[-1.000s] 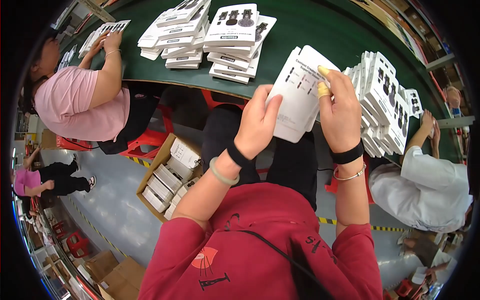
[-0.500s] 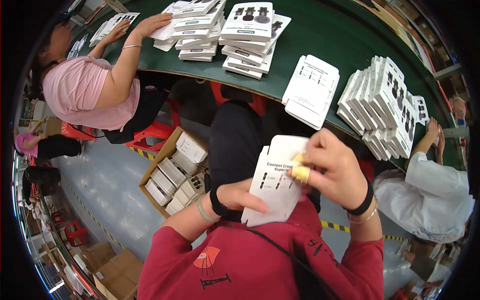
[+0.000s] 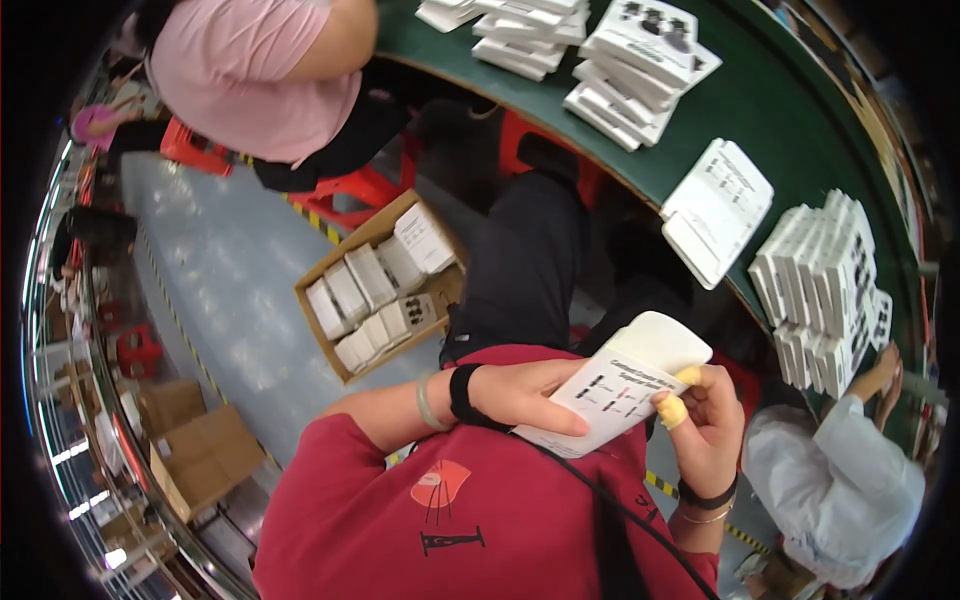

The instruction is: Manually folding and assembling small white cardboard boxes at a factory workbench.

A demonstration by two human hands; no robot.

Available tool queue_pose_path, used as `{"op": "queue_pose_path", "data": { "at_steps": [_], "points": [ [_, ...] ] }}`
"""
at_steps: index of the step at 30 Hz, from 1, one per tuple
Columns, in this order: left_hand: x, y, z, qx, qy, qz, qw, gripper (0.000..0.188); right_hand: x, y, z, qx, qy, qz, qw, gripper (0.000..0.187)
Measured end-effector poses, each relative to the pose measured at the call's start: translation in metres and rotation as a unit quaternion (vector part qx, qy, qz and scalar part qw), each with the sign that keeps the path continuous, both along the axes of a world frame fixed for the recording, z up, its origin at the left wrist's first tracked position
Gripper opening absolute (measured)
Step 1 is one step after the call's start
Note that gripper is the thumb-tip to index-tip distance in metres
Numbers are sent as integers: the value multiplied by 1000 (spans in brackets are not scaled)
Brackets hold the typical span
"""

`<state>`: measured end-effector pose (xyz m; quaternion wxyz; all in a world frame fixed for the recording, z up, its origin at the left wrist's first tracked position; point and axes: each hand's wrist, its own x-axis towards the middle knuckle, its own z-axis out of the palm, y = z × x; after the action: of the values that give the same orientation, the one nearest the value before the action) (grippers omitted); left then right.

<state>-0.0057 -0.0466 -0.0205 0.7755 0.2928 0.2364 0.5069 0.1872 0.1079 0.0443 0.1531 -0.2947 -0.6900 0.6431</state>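
A white printed folding carton (image 3: 625, 390) is in front of my chest, its rounded top flap standing up at the far end. My left hand (image 3: 530, 395) grips its left side, the thumb lying across the printed face. My right hand (image 3: 708, 415), with yellow tape on the fingertips, pinches the carton's right edge just below the flap. Ahead of it, a flat pile of similar blank cartons (image 3: 725, 205) sits at the edge of the green table (image 3: 690, 130), partly overhanging.
Stacks of made-up white boxes (image 3: 640, 70) stand farther back, and another stack (image 3: 820, 290) is to the right. On the floor at left, a brown box (image 3: 375, 285) holds several white cartons. Co-workers sit on both sides, one in a pink shirt (image 3: 245, 75), one in white (image 3: 835, 480).
My view has turned left and down, so the table things appear farther right. The right hand has shifted from over the carton's face near its top to its right edge.
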Motion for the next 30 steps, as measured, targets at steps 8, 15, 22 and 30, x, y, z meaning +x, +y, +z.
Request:
{"op": "queue_pose_path", "data": {
  "at_steps": [8,15,22,30],
  "points": [
    [5,-7,0,-39,44,55,997,59,2,-5,9,0,-26,-7,1000,23],
    [-7,0,16,-21,254,217,942,54,-7,-4,-1,70,-33,7,997,26],
    [-2,10,22,10,356,366,860,50,-18,-14,-7,-49,73,-97,991,35],
    [-2,7,19,74,395,374,836,51,-10,17,-29,-350,119,-65,927,42]
  ]
}}
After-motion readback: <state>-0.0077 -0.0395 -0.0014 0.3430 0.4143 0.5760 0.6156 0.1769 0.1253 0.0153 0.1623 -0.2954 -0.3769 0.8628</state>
